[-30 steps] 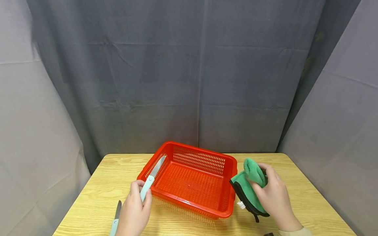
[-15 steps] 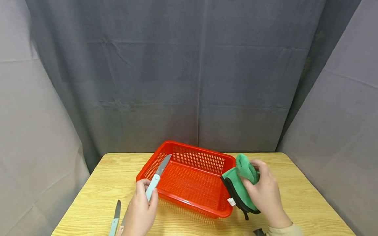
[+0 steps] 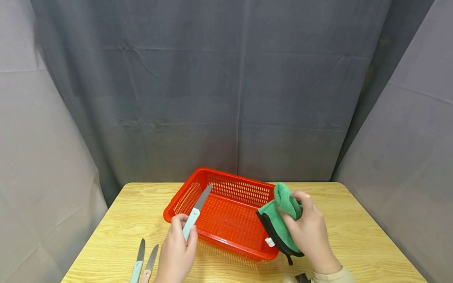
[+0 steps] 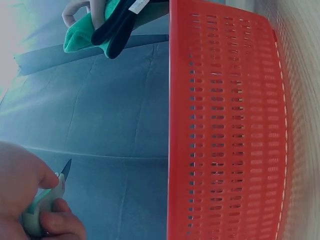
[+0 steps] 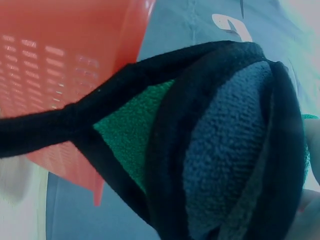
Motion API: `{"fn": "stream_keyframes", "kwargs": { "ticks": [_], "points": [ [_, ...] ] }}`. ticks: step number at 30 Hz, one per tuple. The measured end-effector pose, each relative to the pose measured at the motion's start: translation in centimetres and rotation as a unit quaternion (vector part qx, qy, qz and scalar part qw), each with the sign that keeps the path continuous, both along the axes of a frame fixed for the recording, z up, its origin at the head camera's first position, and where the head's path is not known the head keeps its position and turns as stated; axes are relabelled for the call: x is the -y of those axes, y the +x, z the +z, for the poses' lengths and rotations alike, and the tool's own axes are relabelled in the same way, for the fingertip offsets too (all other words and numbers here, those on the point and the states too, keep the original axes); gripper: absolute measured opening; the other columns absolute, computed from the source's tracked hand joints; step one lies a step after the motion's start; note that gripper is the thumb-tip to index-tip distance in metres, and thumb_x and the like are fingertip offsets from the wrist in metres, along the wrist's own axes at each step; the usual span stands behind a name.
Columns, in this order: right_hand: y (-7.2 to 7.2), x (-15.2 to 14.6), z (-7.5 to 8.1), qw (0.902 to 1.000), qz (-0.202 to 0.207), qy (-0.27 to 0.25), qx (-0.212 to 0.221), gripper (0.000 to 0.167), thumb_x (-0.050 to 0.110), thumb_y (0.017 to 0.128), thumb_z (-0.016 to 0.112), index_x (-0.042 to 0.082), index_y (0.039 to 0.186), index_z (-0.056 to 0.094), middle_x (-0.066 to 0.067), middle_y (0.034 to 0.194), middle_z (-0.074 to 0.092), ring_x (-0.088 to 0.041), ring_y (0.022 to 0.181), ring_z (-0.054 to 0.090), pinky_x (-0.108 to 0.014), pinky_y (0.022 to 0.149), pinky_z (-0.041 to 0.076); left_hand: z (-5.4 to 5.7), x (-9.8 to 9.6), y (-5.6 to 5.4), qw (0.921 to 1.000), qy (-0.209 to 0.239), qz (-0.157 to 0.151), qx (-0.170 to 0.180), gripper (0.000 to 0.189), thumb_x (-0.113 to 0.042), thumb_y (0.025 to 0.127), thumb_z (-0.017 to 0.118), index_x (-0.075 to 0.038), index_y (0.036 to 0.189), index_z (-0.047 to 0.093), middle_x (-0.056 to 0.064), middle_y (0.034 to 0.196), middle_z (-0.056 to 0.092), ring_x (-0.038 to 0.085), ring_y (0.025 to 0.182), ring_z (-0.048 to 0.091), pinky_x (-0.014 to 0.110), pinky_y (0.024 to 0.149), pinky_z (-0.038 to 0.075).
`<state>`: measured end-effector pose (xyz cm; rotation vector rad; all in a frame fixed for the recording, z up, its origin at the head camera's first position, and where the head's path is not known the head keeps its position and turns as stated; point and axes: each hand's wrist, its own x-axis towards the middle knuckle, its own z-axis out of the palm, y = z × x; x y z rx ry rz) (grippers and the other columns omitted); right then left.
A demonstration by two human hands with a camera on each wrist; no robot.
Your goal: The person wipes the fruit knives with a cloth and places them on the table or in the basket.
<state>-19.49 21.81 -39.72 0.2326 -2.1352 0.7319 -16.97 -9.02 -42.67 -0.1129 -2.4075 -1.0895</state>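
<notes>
My left hand [image 3: 177, 249] grips a knife [image 3: 196, 215] by its pale blue handle, blade slanting up and away above the left part of the red basket [image 3: 212, 243]. In the left wrist view the same knife [image 4: 46, 204] shows between thumb and fingers, blade mostly foreshortened. On the right, my right hand [image 3: 308, 232] pinches a folded green cloth [image 3: 279, 220] with black edging and a white tag, held over the basket's right rim. Filling much of the right wrist view, the cloth [image 5: 225, 145] shows a grey-blue inner side. Knife and cloth are apart.
Two more knives lie on the wooden table [image 3: 106, 236] at the front left: one with a pale blue handle [image 3: 137, 271], one with a pinkish handle [image 3: 146, 275]. A grey curtain [image 3: 184, 98] hangs behind the table, and paler cloth walls flank it.
My left hand has moved right with its knife, uncovering the pinkish-handled knife. My right hand has carried the cloth left, from beside the basket to over its right rim.
</notes>
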Motion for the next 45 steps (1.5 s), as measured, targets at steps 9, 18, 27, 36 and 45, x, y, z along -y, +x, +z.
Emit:
{"fn": "stream_keyframes", "kwargs": {
  "ticks": [9,18,27,36,45],
  "points": [
    [0.4,1.1,-0.2,0.9991,0.012,0.029,-0.028,0.055,-0.006,0.068,0.090,0.008,0.112,0.061,-0.013,0.105,0.068,-0.027,0.091,0.065,-0.047,0.073,0.055,-0.6,-0.4,-0.4,0.9999,0.002,-0.012,-0.002,0.028,-0.010,0.098,0.067,-0.004,0.122,0.054,-0.001,0.089,0.057,0.006,0.068,0.044,0.024,0.060,0.039],
    [1.2,2.3,-0.5,0.9940,0.052,0.074,-0.061,0.054,-0.011,0.063,0.087,0.012,0.109,0.069,-0.005,0.110,0.069,-0.023,0.096,0.062,-0.032,0.082,0.050,-1.2,-0.7,-0.7,0.9979,-0.014,-0.036,-0.053,0.031,-0.007,0.093,0.072,-0.005,0.119,0.055,-0.004,0.085,0.056,0.001,0.063,0.040,0.021,0.056,0.037],
    [1.9,3.1,-1.3,0.9868,0.088,0.112,-0.077,0.053,-0.009,0.065,0.081,0.017,0.111,0.073,-0.005,0.110,0.069,-0.024,0.094,0.063,-0.038,0.076,0.054,-1.8,-1.1,-0.7,0.9932,-0.036,-0.054,-0.097,0.032,-0.006,0.089,0.074,-0.007,0.116,0.057,-0.005,0.085,0.058,0.000,0.068,0.043,0.021,0.058,0.040],
    [1.6,3.7,-1.9,0.9789,0.104,0.139,-0.108,0.049,-0.007,0.066,0.078,0.018,0.108,0.073,-0.007,0.111,0.069,-0.026,0.091,0.064,-0.040,0.072,0.055,-2.1,-1.3,-0.8,0.9871,-0.064,-0.078,-0.124,0.035,-0.006,0.086,0.075,-0.009,0.116,0.058,-0.008,0.088,0.056,-0.001,0.067,0.042,0.020,0.058,0.039],
    [1.7,4.0,-1.8,0.9735,0.101,0.166,-0.120,0.054,-0.009,0.065,0.074,0.019,0.111,0.075,-0.009,0.111,0.071,-0.028,0.092,0.066,-0.044,0.074,0.056,-2.0,-1.8,-0.7,0.9812,-0.080,-0.105,-0.141,0.033,-0.006,0.089,0.075,-0.009,0.118,0.058,-0.009,0.091,0.055,-0.001,0.067,0.039,0.019,0.058,0.039]
  ]
}}
